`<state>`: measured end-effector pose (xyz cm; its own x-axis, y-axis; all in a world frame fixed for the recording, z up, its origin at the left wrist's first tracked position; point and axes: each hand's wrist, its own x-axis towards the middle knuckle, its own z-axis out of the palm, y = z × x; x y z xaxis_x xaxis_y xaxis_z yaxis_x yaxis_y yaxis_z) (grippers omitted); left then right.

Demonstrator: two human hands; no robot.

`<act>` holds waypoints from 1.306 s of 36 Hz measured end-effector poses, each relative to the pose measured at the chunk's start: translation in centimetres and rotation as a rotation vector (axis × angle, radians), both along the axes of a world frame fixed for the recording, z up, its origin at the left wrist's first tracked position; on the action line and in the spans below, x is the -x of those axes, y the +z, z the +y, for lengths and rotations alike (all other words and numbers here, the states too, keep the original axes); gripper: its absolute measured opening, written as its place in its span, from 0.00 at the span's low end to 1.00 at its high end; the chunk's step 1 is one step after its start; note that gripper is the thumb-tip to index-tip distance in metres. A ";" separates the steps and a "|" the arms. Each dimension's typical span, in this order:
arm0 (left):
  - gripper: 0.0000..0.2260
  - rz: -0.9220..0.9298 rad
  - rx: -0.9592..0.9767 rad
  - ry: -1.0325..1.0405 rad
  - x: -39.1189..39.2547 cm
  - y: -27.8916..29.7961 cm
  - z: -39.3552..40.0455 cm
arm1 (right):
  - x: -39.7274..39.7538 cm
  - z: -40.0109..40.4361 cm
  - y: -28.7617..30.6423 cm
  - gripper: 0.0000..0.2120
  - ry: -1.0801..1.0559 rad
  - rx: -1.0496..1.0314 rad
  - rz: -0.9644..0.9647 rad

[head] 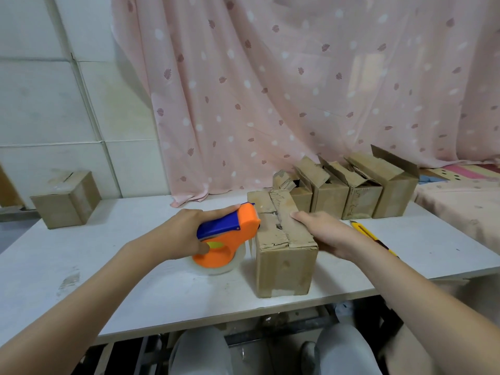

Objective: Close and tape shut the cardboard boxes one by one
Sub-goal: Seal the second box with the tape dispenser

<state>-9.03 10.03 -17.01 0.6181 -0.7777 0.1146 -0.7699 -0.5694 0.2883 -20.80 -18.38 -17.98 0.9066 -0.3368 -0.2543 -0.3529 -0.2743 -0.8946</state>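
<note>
A worn brown cardboard box (284,239) stands near the front edge of the white table (108,266), flaps folded down along a ragged centre seam. The left hand (186,234) has its grip wrapped around an orange and blue plastic tape dispenser (230,231) loaded with a clear tape roll; the dispenser head meets the box's left top edge. The right hand (327,231) lies on the right flap, fingers straight, grip relaxed and holding nothing. A yellow utility knife (370,234) lies just right of that hand. Four open-flapped cardboard boxes (351,190) line the rear edge. One closed cardboard box (65,201) sits at the far left corner.
</note>
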 end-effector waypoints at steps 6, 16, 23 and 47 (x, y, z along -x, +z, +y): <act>0.44 0.005 -0.021 0.006 0.1 0.2 -0.2 | 1.7 4.5 2.8 0.21 0.289 0.911 -0.344; 0.44 -0.040 -0.053 -0.012 -0.1 0.5 -0.1 | 2.1 5.8 -0.2 0.32 0.437 1.209 -0.247; 0.45 -0.138 -0.054 -0.035 -0.2 1.1 0.7 | 2.0 6.0 -0.1 0.32 0.431 1.221 -0.198; 0.40 -0.109 -0.155 0.025 -0.9 -0.6 4.3 | -3.7 9.5 4.7 0.13 0.015 0.944 0.168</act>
